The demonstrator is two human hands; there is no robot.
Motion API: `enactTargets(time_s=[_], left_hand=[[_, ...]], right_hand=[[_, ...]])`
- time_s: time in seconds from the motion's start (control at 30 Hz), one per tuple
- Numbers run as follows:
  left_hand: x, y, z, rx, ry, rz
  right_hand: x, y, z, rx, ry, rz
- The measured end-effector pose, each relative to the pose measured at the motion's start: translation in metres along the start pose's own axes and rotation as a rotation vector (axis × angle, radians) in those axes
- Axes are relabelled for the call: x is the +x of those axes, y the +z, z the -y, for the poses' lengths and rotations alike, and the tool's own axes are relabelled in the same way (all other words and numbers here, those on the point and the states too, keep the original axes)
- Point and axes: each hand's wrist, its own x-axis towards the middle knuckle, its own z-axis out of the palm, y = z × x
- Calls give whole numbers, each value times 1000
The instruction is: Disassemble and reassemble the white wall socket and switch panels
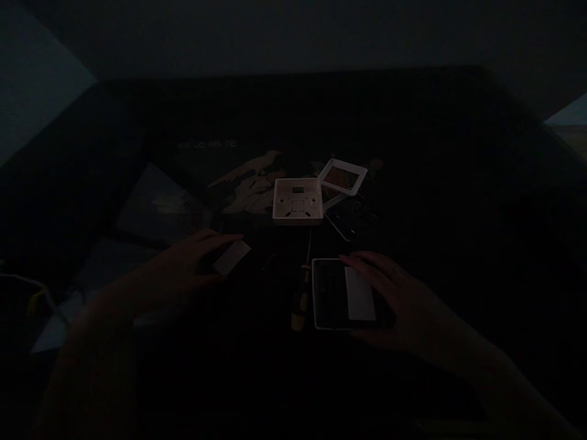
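The scene is very dark. My left hand [183,269] pinches a small white rectangular plate [232,257] just above the dark table. My right hand [394,299] rests on a square dark switch frame [328,296] with a white rocker piece [360,294] in it, fingers curled over its right side. A screwdriver [300,299] with a yellow-and-black handle lies between the hands, just left of the frame.
A white square back box [297,200] sits farther back at centre, with a white empty frame [343,176] and a dark panel [351,217] to its right. Pale sheets or bags [156,208] lie at the left. The table [458,214] bears a faint bird picture.
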Motion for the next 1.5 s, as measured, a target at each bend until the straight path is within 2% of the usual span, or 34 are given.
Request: enactTargets(time_s=[0.23, 0.53, 0.7, 0.9, 1.07, 1.13, 1.23, 1.37, 1.5], left_hand=[[-1, 0, -9, 15, -30, -54], [14, 8, -29, 80, -39, -192], [14, 14, -31, 79, -30, -209], [15, 21, -36, 239, 112, -274], [8, 13, -45, 333, 126, -272], [6, 12, -46, 311, 181, -319], [3, 17, -52, 232, 377, -389], [-2, 34, -80, 87, 684, -381], [-1, 51, -108, 93, 782, -365]], right_hand=[[1, 3, 2, 36, -30, -34], [3, 9, 7, -52, -75, -110], [5, 9, 10, -89, -86, -123], [3, 9, 8, -91, -91, -127], [2, 8, 8, -89, -92, -121], [3, 7, 9, -86, -88, -114], [3, 7, 9, -79, -77, -104], [3, 9, 9, -45, -54, -86], [1, 13, 7, -27, -51, -102]])
